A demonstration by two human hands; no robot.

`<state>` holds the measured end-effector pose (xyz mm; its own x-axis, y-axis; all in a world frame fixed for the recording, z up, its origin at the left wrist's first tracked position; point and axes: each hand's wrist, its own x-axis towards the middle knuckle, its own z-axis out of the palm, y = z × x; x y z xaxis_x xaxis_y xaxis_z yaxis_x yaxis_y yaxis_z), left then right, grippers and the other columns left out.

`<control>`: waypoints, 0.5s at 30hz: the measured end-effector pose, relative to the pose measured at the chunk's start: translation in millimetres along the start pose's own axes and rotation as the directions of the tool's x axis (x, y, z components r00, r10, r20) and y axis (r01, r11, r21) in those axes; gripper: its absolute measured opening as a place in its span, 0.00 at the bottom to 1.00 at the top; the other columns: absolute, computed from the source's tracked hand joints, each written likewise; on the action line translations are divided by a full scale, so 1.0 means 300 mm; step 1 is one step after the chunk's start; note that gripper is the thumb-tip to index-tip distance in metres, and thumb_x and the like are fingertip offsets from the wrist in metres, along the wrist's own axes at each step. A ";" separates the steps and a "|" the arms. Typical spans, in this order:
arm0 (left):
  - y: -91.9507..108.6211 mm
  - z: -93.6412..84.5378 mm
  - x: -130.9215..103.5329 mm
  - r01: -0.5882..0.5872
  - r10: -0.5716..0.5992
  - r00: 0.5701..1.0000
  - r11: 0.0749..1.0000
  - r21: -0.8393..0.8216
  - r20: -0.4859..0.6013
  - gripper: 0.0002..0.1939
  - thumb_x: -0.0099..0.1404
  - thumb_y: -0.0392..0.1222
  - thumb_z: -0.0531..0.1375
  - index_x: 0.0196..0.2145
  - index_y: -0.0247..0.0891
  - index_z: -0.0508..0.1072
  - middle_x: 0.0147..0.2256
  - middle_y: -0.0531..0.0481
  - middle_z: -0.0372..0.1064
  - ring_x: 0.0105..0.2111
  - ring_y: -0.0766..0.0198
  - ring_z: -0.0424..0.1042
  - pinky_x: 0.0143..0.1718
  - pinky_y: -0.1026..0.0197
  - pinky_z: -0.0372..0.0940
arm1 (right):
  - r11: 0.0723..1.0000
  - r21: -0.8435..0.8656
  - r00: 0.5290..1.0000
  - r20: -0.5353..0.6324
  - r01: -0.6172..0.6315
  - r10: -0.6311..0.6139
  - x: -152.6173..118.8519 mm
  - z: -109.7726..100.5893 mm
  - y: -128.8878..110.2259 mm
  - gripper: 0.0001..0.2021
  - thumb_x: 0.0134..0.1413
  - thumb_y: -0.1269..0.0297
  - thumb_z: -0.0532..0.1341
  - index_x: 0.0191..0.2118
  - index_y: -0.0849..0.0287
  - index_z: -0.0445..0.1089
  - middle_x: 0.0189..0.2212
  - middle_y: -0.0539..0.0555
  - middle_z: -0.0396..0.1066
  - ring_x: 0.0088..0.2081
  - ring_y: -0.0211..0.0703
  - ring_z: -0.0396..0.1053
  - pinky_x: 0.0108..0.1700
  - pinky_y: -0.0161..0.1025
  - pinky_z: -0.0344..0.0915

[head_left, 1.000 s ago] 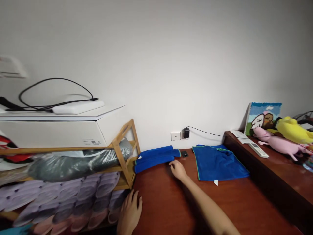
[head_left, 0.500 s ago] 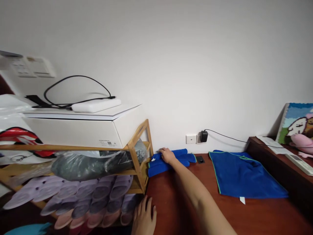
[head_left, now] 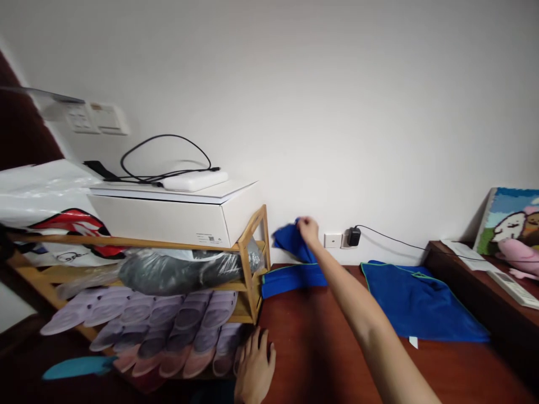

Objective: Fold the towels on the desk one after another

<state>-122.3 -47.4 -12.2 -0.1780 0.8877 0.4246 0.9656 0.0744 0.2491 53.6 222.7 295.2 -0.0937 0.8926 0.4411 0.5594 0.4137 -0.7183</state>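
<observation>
My right hand (head_left: 308, 230) pinches a blue cloth (head_left: 290, 240) by its upper edge and holds it raised near the wall. Below it, another folded blue cloth (head_left: 290, 280) lies on the reddish-brown tabletop (head_left: 295, 336), at the back beside the wooden rack. With fingers stretched out, my left hand (head_left: 256, 367) rests at the table's left edge, near the slippers, holding nothing. Farther right, a blue cloth with green edging (head_left: 421, 303) is spread on the table, a white tag at its front edge.
A wooden rack (head_left: 248, 269) on the left carries a white box (head_left: 164, 219), bagged items and several slippers (head_left: 185, 311). A black plug (head_left: 354, 235) sits in the wall socket, its cable running right. On the raised ledge are a remote (head_left: 514, 289) and a pink plush toy (head_left: 520, 255).
My right hand has lifted one blue cloth off the folded one, up and slightly right. My left hand stays at the table edge. The view has shifted a little to the left.
</observation>
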 end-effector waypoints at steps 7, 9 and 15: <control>0.027 -0.095 0.027 -0.106 0.098 0.991 0.990 -0.090 -0.095 0.21 0.70 0.42 0.53 0.53 0.37 0.80 0.58 0.36 0.76 0.62 0.45 0.71 0.65 0.42 0.64 | 0.820 0.183 0.833 -0.250 0.542 -0.494 -0.086 -0.639 -0.462 0.13 0.66 0.52 0.61 0.42 0.55 0.75 0.35 0.50 0.77 0.38 0.43 0.74 0.46 0.42 0.70; 0.079 -0.128 0.024 -0.104 0.086 0.994 0.949 -0.298 -0.073 0.20 0.68 0.45 0.55 0.50 0.39 0.80 0.56 0.37 0.76 0.62 0.44 0.70 0.68 0.39 0.60 | 0.810 0.151 0.791 -0.374 0.567 -0.484 -0.190 -0.782 -0.546 0.14 0.70 0.51 0.58 0.45 0.55 0.74 0.36 0.51 0.76 0.38 0.43 0.73 0.45 0.42 0.70; 0.483 -0.175 -0.017 0.395 0.031 0.913 0.183 -0.900 0.407 0.36 0.65 0.72 0.54 0.59 0.45 0.74 0.57 0.36 0.76 0.60 0.42 0.74 0.63 0.34 0.65 | 0.823 0.038 0.722 -0.505 0.566 -0.473 -0.482 -1.074 -0.649 0.14 0.72 0.50 0.57 0.48 0.53 0.70 0.35 0.49 0.72 0.33 0.40 0.67 0.39 0.39 0.65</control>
<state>8.4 -64.9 67.5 -0.0557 0.9976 0.0407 -0.0638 -0.0442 0.9970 223.5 -44.8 544.6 0.0840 0.3581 0.9299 0.3763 0.8527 -0.3623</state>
